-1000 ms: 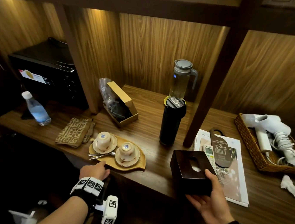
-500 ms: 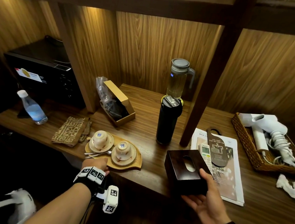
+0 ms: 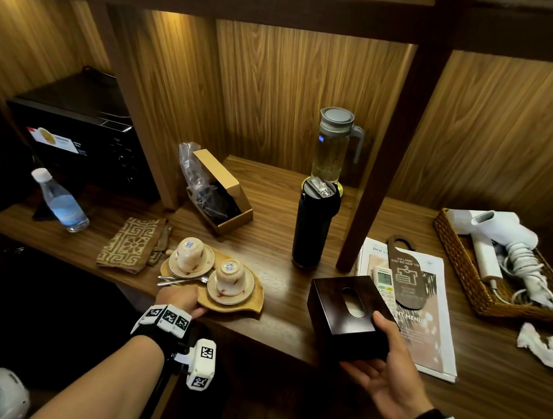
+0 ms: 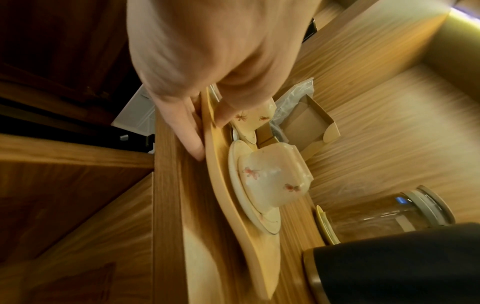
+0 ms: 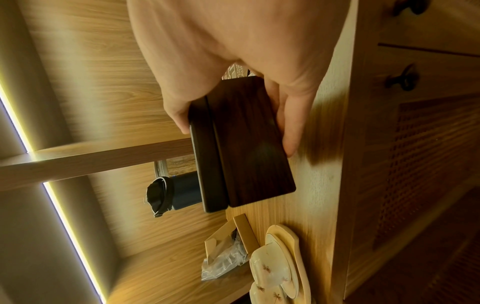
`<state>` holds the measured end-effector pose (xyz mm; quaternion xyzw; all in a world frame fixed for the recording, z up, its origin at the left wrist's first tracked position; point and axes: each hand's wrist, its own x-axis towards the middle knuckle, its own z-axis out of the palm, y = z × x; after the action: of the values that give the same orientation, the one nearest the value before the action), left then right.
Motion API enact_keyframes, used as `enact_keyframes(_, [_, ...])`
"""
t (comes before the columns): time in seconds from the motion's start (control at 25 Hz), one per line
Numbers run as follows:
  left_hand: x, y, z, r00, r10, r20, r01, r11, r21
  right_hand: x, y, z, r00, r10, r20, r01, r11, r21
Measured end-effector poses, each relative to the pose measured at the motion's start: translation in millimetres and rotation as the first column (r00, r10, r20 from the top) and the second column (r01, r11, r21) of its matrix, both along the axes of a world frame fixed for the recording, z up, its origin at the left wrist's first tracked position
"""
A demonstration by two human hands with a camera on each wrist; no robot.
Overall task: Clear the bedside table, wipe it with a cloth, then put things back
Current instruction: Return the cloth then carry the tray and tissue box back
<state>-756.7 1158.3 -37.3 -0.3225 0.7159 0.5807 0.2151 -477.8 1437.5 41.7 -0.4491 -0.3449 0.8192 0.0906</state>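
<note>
On the wooden bedside table (image 3: 281, 272) lies a pale wooden tray (image 3: 250, 304) with two upturned cups (image 3: 190, 254) on saucers and spoons. My left hand (image 3: 177, 298) pinches the tray's near-left edge; the left wrist view shows the thumb on top of the tray (image 4: 259, 257) and the fingers under its rim. A dark wooden tissue box (image 3: 342, 316) sits at the table's front edge. My right hand (image 3: 384, 369) grips its near end, thumb on the lid and fingers under the box (image 5: 246, 144).
A black flask (image 3: 312, 227) and a glass pitcher (image 3: 332, 146) stand beside a slanted post (image 3: 374, 186). A cardboard box (image 3: 222, 192), patterned cloth (image 3: 133, 244) and water bottle (image 3: 60, 202) lie left. A menu (image 3: 428, 316), remote (image 3: 384, 283), wicker basket (image 3: 461, 265) and crumpled tissue (image 3: 549, 343) lie right.
My left hand has reached forward from below the table edge and taken hold of the tray's rim. The right hand has kept its grip on the tissue box.
</note>
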Motion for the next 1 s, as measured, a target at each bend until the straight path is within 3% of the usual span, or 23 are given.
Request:
enact_keyframes(0.44, [-4, -19, -3, 0.999, 0.005, -0.038, 0.005, 0.961, 0.277, -8, -5, 1, 1.000, -0.003, 0.024, 0.003, 1.000, 0.013])
enact_keyframes(1.0, [0, -22, -9, 0.999, 0.021, -0.035, -0.008, 0.940, 0.340, -20, -33, -4, 0.994, -0.098, 0.040, 0.100, 0.994, -0.053])
